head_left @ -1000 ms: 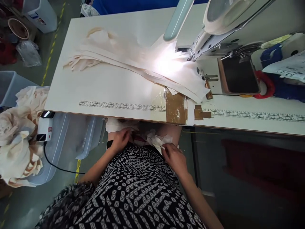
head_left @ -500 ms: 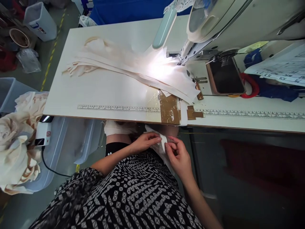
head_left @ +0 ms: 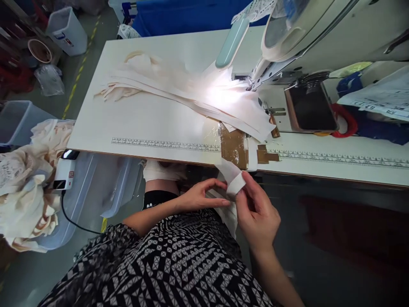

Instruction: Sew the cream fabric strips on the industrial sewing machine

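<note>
Between thumb and fingers, my right hand (head_left: 259,213) pinches a white fabric strip (head_left: 235,183) in front of the table edge. The strip is folded over on itself, and its upper end reaches up over the edge. My left hand (head_left: 204,194) is just left of the strip, thumb and index finger apart; its fingertips come close to the fabric, and whether they touch is unclear. More pale fabric (head_left: 230,215) hangs over my lap below the hands. Long cream fabric pieces (head_left: 188,96) lie on the table (head_left: 153,123) under the bright lamp of the sewing machine (head_left: 277,38).
A printed ruler (head_left: 166,144) and brown tape (head_left: 234,147) mark the table's front edge. A dark tray (head_left: 311,104) and red tape roll (head_left: 347,120) lie at right. On the left, a plastic bin (head_left: 78,209) holds cream fabric and a white cabled device (head_left: 65,172).
My right hand has lifted the white strip up and to the right, towards the table edge. My left thumb and finger have parted from their pinch. The view has shifted slightly.
</note>
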Demonstrator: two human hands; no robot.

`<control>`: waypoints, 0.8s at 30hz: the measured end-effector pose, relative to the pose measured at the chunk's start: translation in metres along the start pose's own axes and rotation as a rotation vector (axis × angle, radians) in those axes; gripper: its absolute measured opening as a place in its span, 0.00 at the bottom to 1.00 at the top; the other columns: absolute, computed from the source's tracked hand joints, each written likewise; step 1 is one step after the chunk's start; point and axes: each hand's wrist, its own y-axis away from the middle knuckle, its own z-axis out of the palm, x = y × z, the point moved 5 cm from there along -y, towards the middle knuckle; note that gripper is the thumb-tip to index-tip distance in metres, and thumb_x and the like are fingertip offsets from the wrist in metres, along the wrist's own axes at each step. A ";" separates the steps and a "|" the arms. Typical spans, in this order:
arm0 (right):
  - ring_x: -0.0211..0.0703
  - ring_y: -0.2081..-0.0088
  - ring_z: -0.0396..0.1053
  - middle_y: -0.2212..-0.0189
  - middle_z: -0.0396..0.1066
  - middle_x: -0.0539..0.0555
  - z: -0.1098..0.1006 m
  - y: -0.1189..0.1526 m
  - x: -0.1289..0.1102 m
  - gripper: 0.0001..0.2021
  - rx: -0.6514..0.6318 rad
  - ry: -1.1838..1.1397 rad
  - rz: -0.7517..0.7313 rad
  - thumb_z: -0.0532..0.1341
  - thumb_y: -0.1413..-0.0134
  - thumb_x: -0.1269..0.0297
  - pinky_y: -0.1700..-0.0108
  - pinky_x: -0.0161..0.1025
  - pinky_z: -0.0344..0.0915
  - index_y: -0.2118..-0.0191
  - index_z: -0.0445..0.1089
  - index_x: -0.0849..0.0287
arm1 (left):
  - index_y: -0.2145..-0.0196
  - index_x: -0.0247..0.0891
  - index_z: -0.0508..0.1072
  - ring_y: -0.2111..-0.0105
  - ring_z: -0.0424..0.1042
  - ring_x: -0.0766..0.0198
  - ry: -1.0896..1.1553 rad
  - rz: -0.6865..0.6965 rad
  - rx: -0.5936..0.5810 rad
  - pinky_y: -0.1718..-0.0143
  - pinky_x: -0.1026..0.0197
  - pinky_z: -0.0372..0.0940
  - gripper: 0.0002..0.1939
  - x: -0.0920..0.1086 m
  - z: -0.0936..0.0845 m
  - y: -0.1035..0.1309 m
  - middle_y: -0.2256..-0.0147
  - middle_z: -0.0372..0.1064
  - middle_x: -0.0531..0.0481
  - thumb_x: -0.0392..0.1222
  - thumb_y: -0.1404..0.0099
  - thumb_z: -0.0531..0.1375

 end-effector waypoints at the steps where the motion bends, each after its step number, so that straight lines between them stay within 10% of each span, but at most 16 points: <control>1: 0.46 0.57 0.74 0.53 0.74 0.54 -0.003 -0.004 -0.002 0.18 0.026 0.056 -0.063 0.59 0.39 0.69 0.58 0.41 0.72 0.44 0.68 0.52 | 0.65 0.36 0.69 0.62 0.69 0.64 0.008 -0.027 0.000 0.56 0.59 0.63 0.21 0.001 0.002 -0.002 0.63 0.69 0.49 0.54 0.47 0.67; 7: 0.55 0.56 0.70 0.63 0.72 0.59 -0.023 -0.025 -0.004 0.04 0.120 0.325 -0.281 0.61 0.43 0.66 0.54 0.51 0.67 0.64 0.73 0.57 | 0.53 0.39 0.62 0.79 0.59 0.72 -0.110 -0.116 -0.141 0.77 0.66 0.57 0.24 0.023 0.003 0.012 0.74 0.61 0.58 0.54 0.41 0.63; 15: 0.37 0.81 0.62 0.80 0.66 0.48 -0.015 -0.034 0.027 0.18 -0.729 -0.186 0.356 0.60 0.45 0.46 0.80 0.34 0.57 0.70 0.71 0.57 | 0.58 0.37 0.68 0.63 0.67 0.63 -0.928 0.205 -0.084 0.62 0.60 0.63 0.09 0.058 -0.034 0.039 0.61 0.69 0.47 0.40 0.33 0.51; 20: 0.37 0.79 0.59 0.80 0.63 0.49 -0.024 -0.042 0.026 0.22 -0.840 -0.168 0.370 0.60 0.47 0.41 0.79 0.34 0.55 0.72 0.70 0.57 | 0.51 0.39 0.65 0.65 0.68 0.65 -0.914 0.089 0.004 0.61 0.61 0.64 0.15 0.058 -0.060 0.045 0.62 0.69 0.49 0.42 0.29 0.44; 24: 0.38 0.76 0.60 0.77 0.66 0.51 -0.037 -0.050 0.029 0.23 -0.961 -0.110 0.310 0.58 0.45 0.40 0.77 0.34 0.54 0.70 0.71 0.57 | 0.64 0.37 0.70 0.66 0.65 0.66 -0.812 -0.003 -0.154 0.64 0.63 0.63 0.17 0.062 -0.073 0.054 0.64 0.67 0.48 0.49 0.29 0.46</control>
